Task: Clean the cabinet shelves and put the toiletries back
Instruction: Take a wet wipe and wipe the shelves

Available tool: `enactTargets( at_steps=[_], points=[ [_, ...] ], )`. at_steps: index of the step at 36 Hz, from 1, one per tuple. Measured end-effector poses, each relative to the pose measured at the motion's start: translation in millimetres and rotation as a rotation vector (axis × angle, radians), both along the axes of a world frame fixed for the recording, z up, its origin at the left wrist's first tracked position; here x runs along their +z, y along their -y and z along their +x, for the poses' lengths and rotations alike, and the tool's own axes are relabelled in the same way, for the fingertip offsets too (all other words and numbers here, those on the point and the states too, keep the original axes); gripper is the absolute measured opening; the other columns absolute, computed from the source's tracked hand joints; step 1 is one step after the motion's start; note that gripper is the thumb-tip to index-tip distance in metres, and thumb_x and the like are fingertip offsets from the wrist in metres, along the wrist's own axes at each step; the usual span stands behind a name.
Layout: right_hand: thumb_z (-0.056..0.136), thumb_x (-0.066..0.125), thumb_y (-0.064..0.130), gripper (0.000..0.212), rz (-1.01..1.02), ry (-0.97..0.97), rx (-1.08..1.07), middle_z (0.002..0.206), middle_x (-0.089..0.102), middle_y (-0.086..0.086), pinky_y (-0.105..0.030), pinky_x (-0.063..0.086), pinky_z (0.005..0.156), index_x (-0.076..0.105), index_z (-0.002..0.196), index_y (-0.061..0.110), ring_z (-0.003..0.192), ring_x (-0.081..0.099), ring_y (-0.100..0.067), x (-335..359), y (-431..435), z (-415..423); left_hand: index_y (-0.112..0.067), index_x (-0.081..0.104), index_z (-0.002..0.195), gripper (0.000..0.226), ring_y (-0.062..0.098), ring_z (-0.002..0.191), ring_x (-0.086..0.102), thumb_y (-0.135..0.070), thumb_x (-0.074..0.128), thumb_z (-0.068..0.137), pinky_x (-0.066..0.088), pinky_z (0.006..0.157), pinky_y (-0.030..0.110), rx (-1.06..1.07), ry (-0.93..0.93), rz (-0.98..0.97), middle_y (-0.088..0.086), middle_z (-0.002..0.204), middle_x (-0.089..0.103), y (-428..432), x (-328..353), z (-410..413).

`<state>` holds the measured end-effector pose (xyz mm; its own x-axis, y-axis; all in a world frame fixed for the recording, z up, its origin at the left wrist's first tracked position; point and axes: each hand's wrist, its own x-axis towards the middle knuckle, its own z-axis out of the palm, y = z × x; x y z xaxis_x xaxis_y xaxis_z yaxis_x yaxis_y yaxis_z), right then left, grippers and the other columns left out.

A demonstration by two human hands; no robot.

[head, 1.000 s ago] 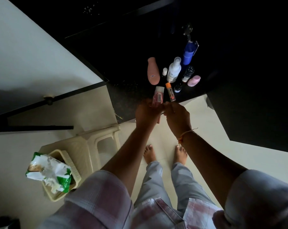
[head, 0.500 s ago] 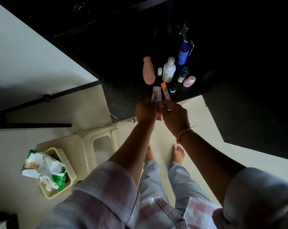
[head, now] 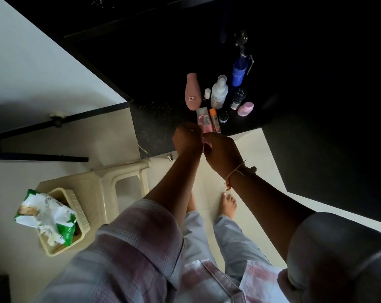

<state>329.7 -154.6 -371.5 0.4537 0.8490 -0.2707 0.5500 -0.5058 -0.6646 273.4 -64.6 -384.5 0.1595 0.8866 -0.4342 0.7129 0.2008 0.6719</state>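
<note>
- Both hands meet at the near edge of the dark bench (head: 161,132); the left hand (head: 186,139) and the right hand (head: 221,153) have their fingers curled round the lower end of a pink tube (head: 203,121), whose white cap points away from the person.
- Just right of the grip, touching the tube's side, lies a thin stick with an orange cap (head: 214,120).
- Beyond the grip stand a pink bottle (head: 192,95), a small white vial (head: 207,93), a white spray bottle (head: 219,92) and a blue bottle (head: 238,72).
- Right of these are a dark bottle (head: 238,98), a small dark-capped bottle (head: 223,117) and a pale pink container (head: 245,108) on its side.
- Well left of the grip and nearer the person, a cream stool (head: 119,180) stands on the floor; a cream basket (head: 67,224) on it holds a green-and-white packet (head: 45,217).
</note>
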Motion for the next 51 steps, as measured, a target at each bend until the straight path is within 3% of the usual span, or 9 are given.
enactTargets(
  at_steps=[5, 8, 15, 20, 27, 34, 37, 43, 51],
  points=[
    [0.093, 0.061, 0.014, 0.024, -0.017, -0.002, 0.012, 0.124, 0.065, -0.015, -0.043, 0.052, 0.097, 0.068, 0.115, 0.009, 0.119, 0.058, -0.036, -1, 1, 2, -0.014, 0.074, 0.097, 0.014, 0.011, 0.078, 0.064, -0.015, 0.062, 0.090, 0.048, 0.070, 0.022, -0.006, -0.032, 0.014, 0.001, 0.096, 0.074, -2, 1, -2],
    [0.093, 0.061, 0.017, 0.026, -0.029, -0.005, 0.022, 0.127, 0.064, -0.015, -0.043, 0.052, 0.099, 0.066, 0.118, 0.009, 0.121, 0.058, -0.036, 0, 2, 2, -0.015, 0.073, 0.094, 0.013, 0.013, 0.080, 0.069, -0.018, 0.061, 0.090, 0.054, 0.072, 0.025, -0.022, -0.022, 0.015, 0.001, 0.093, 0.074, 3, 0, -7],
    [0.093, 0.059, 0.016, 0.029, -0.037, 0.030, 0.045, 0.129, 0.061, -0.016, -0.043, 0.050, 0.100, 0.064, 0.120, 0.006, 0.121, 0.055, -0.037, 11, 3, -1, -0.016, 0.066, 0.111, 0.023, 0.016, 0.100, 0.066, -0.026, 0.062, 0.091, 0.051, 0.085, 0.026, -0.002, 0.036, 0.023, 0.002, 0.109, 0.071, 15, 13, -26],
    [0.093, 0.058, 0.019, 0.035, -0.051, 0.115, 0.112, 0.130, 0.060, -0.015, -0.042, 0.048, 0.098, 0.060, 0.126, 0.008, 0.122, 0.054, -0.037, 28, 0, -13, -0.013, 0.063, 0.114, 0.023, 0.018, 0.102, 0.064, -0.023, 0.059, 0.095, 0.047, 0.082, 0.023, -0.139, 0.018, 0.200, 0.005, 0.111, 0.068, 32, 35, -62],
    [0.096, 0.052, 0.034, 0.043, -0.086, 0.248, 0.256, 0.131, 0.055, -0.017, -0.043, 0.049, 0.092, 0.054, 0.130, 0.007, 0.121, 0.052, -0.037, 50, -17, -43, -0.013, 0.057, 0.128, 0.042, 0.024, 0.121, 0.052, -0.031, 0.064, 0.091, 0.043, 0.099, 0.033, -0.222, -0.181, 0.357, 0.007, 0.128, 0.060, 40, 54, -134],
    [0.097, 0.047, 0.041, 0.051, -0.119, 0.324, 0.515, 0.144, 0.042, -0.014, -0.043, 0.041, 0.105, 0.044, 0.140, 0.014, 0.130, 0.042, -0.036, 61, -42, -112, -0.014, 0.060, 0.123, 0.034, 0.021, 0.124, 0.049, -0.026, 0.059, 0.092, 0.038, 0.106, 0.032, -0.001, -0.213, 0.314, 0.004, 0.130, 0.058, 41, 59, -225],
    [0.097, 0.046, 0.048, 0.057, -0.118, 0.353, 0.650, 0.149, 0.038, -0.015, -0.044, 0.036, 0.110, 0.041, 0.143, 0.016, 0.135, 0.038, -0.035, 60, -57, -153, -0.012, 0.065, 0.112, 0.022, 0.022, 0.118, 0.052, -0.018, 0.059, 0.091, 0.035, 0.102, 0.027, 0.159, -0.207, 0.297, 0.006, 0.121, 0.062, 41, 58, -272],
    [0.097, 0.046, 0.048, 0.058, -0.143, 0.305, 0.870, 0.155, 0.030, -0.016, -0.046, 0.035, 0.110, 0.038, 0.145, 0.018, 0.139, 0.033, -0.036, 56, -87, -249, -0.003, 0.071, 0.098, 0.019, 0.030, 0.097, 0.063, -0.013, 0.056, 0.090, 0.046, 0.090, 0.035, 0.381, -0.268, 0.306, 0.014, 0.101, 0.070, 28, 38, -369],
    [0.098, 0.043, 0.046, 0.058, -0.214, 0.350, 1.114, 0.158, 0.025, -0.013, -0.046, 0.036, 0.110, 0.032, 0.149, 0.020, 0.143, 0.029, -0.032, 27, -118, -359, -0.006, 0.057, 0.126, 0.039, 0.030, 0.120, 0.052, -0.021, 0.063, 0.090, 0.040, 0.106, 0.037, 0.583, -0.317, 0.130, 0.014, 0.125, 0.059, 6, -9, -470]
  ],
)
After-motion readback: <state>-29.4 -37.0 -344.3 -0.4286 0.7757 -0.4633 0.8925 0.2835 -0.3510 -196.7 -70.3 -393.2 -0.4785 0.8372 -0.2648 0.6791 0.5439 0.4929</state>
